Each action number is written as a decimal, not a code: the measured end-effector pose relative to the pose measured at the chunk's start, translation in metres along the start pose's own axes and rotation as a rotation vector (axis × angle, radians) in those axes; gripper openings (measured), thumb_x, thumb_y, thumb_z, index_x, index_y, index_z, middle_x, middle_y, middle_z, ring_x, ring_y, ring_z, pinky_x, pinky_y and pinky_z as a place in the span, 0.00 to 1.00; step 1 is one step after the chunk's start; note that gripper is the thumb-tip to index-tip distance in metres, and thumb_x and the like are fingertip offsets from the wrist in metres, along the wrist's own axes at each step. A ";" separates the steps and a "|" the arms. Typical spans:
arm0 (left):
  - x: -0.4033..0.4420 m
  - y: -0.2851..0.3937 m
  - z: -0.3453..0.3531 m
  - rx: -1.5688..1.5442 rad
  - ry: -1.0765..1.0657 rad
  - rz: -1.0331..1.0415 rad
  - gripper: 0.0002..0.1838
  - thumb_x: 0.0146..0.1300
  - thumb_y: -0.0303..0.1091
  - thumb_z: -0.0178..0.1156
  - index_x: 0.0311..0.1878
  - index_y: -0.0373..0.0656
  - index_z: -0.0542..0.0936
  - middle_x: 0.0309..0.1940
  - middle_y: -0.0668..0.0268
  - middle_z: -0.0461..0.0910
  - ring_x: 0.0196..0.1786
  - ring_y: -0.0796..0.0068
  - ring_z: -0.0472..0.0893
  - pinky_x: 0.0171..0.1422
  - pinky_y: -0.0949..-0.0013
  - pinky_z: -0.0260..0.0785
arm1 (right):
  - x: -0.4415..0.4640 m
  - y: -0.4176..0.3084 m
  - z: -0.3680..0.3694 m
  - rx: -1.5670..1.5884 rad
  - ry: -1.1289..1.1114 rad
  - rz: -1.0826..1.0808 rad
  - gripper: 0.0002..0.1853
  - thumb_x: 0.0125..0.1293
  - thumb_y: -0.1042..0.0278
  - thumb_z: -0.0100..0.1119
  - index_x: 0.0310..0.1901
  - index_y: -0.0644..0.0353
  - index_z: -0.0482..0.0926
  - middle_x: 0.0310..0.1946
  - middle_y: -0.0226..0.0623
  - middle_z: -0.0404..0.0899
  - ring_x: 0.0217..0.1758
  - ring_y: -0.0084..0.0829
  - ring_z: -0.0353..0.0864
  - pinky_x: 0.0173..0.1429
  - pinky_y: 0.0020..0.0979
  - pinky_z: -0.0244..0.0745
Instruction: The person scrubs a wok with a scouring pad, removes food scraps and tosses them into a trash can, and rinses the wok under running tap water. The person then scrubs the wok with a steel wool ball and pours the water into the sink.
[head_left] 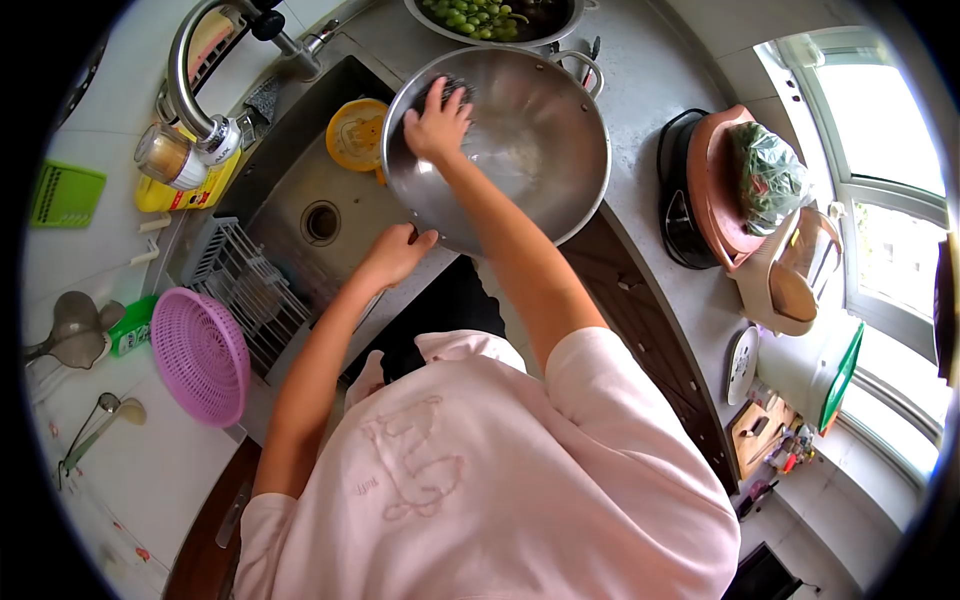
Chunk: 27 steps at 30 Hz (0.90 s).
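A large stainless-steel wok (540, 140) stands tilted at the sink's edge, partly over the counter, its inside facing me. My left hand (395, 258) is closed at the wok's near side, where a handle seems hidden in the fingers. My right hand (440, 122) reaches inside and presses a dark scouring pad (458, 86) against the left wall of the wok. Most of the pad is covered by the fingers. Beside the wok, a yellow bowl (352, 135) sits in the sink (285, 185).
A curved faucet (185, 75) rises at the sink's left. A metal bowl (555, 38) of green grapes stands behind the wok. To the left are a dish rack (245, 275) and a purple colander (200, 357). A bagged vegetable (768, 175) lies on a brown-lidded appliance (708, 190) at right.
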<state>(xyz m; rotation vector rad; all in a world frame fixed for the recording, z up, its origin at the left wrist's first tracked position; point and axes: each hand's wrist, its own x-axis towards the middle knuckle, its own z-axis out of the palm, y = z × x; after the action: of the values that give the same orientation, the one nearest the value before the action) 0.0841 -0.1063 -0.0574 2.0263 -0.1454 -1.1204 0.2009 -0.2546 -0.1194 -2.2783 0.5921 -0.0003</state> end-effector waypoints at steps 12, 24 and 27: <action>-0.001 0.002 -0.006 -0.344 -0.044 -0.183 0.26 0.70 0.58 0.47 0.30 0.42 0.69 0.13 0.73 0.61 0.11 0.83 0.56 0.13 0.73 0.47 | -0.160 0.089 -0.141 -0.337 -0.282 -0.386 0.11 0.61 0.54 0.58 0.39 0.43 0.88 0.58 0.38 0.72 0.68 0.48 0.61 0.73 0.67 0.41; 0.008 0.004 -0.015 -0.158 -0.017 -0.144 0.26 0.72 0.54 0.47 0.26 0.43 0.67 0.13 0.72 0.62 0.10 0.83 0.56 0.10 0.73 0.48 | 0.052 0.116 -0.207 -1.098 -0.079 -0.940 0.09 0.61 0.65 0.55 0.36 0.46 0.87 0.71 0.29 0.64 0.76 0.31 0.55 0.80 0.38 0.45; 0.008 0.008 -0.013 -0.080 0.005 -0.127 0.25 0.73 0.52 0.45 0.25 0.42 0.67 0.13 0.71 0.62 0.09 0.81 0.57 0.10 0.72 0.49 | 0.089 0.066 -0.168 -1.260 -0.018 -1.271 0.09 0.61 0.63 0.56 0.39 0.45 0.86 0.73 0.23 0.59 0.77 0.27 0.53 0.80 0.37 0.45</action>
<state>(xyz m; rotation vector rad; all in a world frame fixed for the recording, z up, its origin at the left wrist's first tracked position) 0.1011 -0.1075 -0.0537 1.9892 0.0308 -1.1811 0.2230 -0.4465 -0.0617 -3.3823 -1.3274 -0.2940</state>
